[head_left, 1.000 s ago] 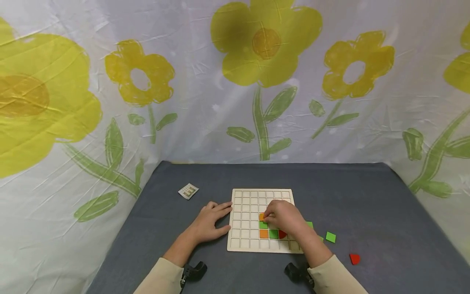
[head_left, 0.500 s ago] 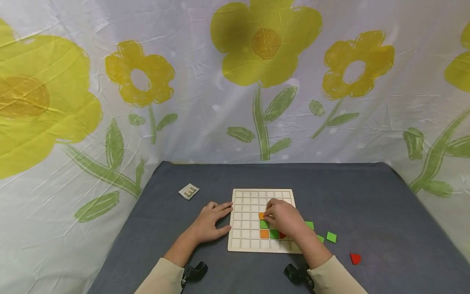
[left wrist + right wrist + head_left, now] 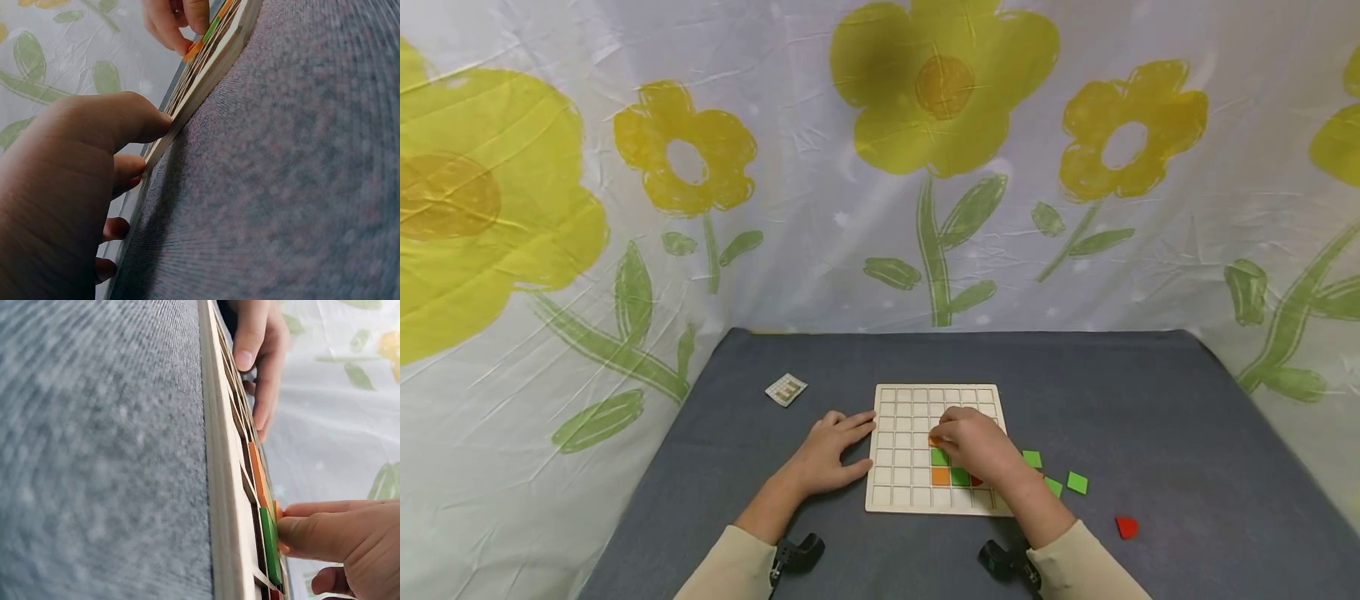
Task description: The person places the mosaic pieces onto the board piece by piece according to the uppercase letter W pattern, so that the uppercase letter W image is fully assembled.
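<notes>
A pale wooden grid board [image 3: 898,498] lies on the dark cloth. My left hand [image 3: 827,454] rests at its left edge, fingers spread, with thumb and fingertips touching the rim. Over the board's middle, my right hand [image 3: 976,446] pinches an orange tile [image 3: 192,51], which looks tilted at the fingertips in the left wrist view. Just below it in the grid sits a green tile [image 3: 939,457]. One row nearer are another orange tile [image 3: 940,477], a second green tile [image 3: 959,477] and a red piece [image 3: 976,481], partly hidden by the right hand.
Several loose green tiles [image 3: 1077,482] lie right of the board, some beside the right forearm. A red piece [image 3: 1126,527] with a rounded side lies farther right and nearer. A small card with a grid pattern [image 3: 786,389] is at the back left.
The right hand's fingertips have shifted slightly left over the orange tile, now covering most of it. The left hand has stayed at the board's edge.
</notes>
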Demonstrator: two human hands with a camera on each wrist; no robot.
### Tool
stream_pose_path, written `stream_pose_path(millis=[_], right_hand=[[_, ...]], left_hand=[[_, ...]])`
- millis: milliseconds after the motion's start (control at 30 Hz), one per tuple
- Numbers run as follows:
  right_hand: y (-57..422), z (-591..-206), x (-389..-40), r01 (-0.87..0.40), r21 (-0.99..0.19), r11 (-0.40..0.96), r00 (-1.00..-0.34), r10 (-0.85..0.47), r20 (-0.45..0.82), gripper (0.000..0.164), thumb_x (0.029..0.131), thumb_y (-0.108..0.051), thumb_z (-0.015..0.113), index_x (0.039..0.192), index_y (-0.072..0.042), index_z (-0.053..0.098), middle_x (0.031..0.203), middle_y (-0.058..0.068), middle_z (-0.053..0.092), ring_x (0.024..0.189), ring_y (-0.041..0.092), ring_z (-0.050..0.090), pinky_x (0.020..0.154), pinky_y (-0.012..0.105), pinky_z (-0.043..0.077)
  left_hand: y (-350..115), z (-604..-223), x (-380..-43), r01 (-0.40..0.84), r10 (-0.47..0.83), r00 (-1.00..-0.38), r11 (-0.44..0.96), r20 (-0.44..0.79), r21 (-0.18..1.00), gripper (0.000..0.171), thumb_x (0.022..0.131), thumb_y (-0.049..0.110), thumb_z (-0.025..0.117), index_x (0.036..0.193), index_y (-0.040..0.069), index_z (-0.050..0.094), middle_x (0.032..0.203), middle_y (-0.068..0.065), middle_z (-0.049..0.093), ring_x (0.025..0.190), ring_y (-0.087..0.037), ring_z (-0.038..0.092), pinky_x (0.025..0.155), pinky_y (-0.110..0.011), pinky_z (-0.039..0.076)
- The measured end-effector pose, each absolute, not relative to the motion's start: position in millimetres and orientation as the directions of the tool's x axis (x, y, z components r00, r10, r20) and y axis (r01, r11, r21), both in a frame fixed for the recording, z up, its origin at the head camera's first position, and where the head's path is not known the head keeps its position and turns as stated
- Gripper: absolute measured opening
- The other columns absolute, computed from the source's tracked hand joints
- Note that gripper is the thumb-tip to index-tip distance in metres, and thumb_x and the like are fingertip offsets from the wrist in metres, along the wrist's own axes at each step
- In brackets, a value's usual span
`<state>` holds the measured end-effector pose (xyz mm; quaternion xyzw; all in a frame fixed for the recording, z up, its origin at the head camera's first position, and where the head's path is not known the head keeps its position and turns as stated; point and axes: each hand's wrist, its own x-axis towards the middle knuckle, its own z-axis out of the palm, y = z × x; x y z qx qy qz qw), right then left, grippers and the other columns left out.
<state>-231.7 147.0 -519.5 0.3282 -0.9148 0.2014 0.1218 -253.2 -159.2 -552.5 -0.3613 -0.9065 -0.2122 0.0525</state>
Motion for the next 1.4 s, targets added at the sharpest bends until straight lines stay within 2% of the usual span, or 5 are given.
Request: stream_pose_path(millis=[367, 667, 1067, 1233, 1400], right_hand=[[156.0, -511.0, -228.1, -0.656, -0.331, 0.679, -0.755, -0.578, 0.310, 0.017, 0.089, -0.003, 0.079, 0.105, -0.007, 0.083, 0.097, 0.002, 0.065, 0.085, 0.017, 0.060, 0.073, 0.031, 0.052], [195.2, -484.6, -223.2, -0.432, -0.489, 0.757, -0.896, -0.422, 0.138, 0.025, 0.099, -0.006, 0.066, 0.123, -0.003, 0.075, 0.111, 0.008, 0.066, 0.096, 0.023, 0.062, 0.079, 0.041, 0.052], [255.8, -478.9, -196.9, -0.272, -0.449, 0.851, -0.947, -0.319, -0.030, 0.019, 0.092, -0.009, 0.076, 0.110, -0.004, 0.078, 0.096, 0.001, 0.066, 0.084, 0.018, 0.061, 0.072, 0.041, 0.052], [262.3, -489.8, -196.7, -0.280, -0.399, 0.873, -0.947, -0.319, -0.033, 0.017, 0.085, -0.010, 0.080, 0.101, -0.008, 0.080, 0.087, -0.003, 0.062, 0.076, 0.014, 0.053, 0.069, 0.037, 0.048], [264.7, -497.4, -195.1, -0.256, -0.389, 0.885, -0.956, -0.291, -0.033, 0.009, 0.086, -0.012, 0.079, 0.095, -0.012, 0.082, 0.083, -0.006, 0.058, 0.072, 0.012, 0.049, 0.066, 0.034, 0.044]], left_hand=[[-159.3, -553.1, -253.6, 0.678, 0.635, -0.733, 0.652, 0.246, 0.338, 0.061, 0.096, 0.038, 0.067, 0.149, 0.010, 0.057, 0.157, -0.002, 0.048, 0.109, -0.021, 0.047, 0.091, -0.050, 0.038], [-157.9, -551.9, -254.0, 0.683, 0.639, -0.728, 0.640, 0.248, 0.352, 0.061, 0.096, 0.039, 0.067, 0.149, 0.010, 0.057, 0.158, -0.002, 0.047, 0.109, -0.021, 0.046, 0.091, -0.050, 0.037], [-160.8, -550.6, -253.0, 0.680, 0.639, -0.730, 0.645, 0.242, 0.348, 0.061, 0.096, 0.038, 0.066, 0.149, 0.009, 0.057, 0.157, -0.004, 0.047, 0.112, -0.026, 0.048, 0.092, -0.053, 0.037], [-163.3, -551.6, -253.6, 0.676, 0.633, -0.735, 0.652, 0.243, 0.345, 0.061, 0.096, 0.038, 0.066, 0.149, 0.010, 0.057, 0.158, -0.003, 0.046, 0.113, -0.025, 0.047, 0.093, -0.054, 0.037], [-160.5, -552.6, -253.7, 0.690, 0.644, -0.721, 0.635, 0.256, 0.348, 0.061, 0.096, 0.039, 0.067, 0.149, 0.009, 0.057, 0.157, -0.004, 0.047, 0.111, -0.025, 0.047, 0.092, -0.053, 0.038]])
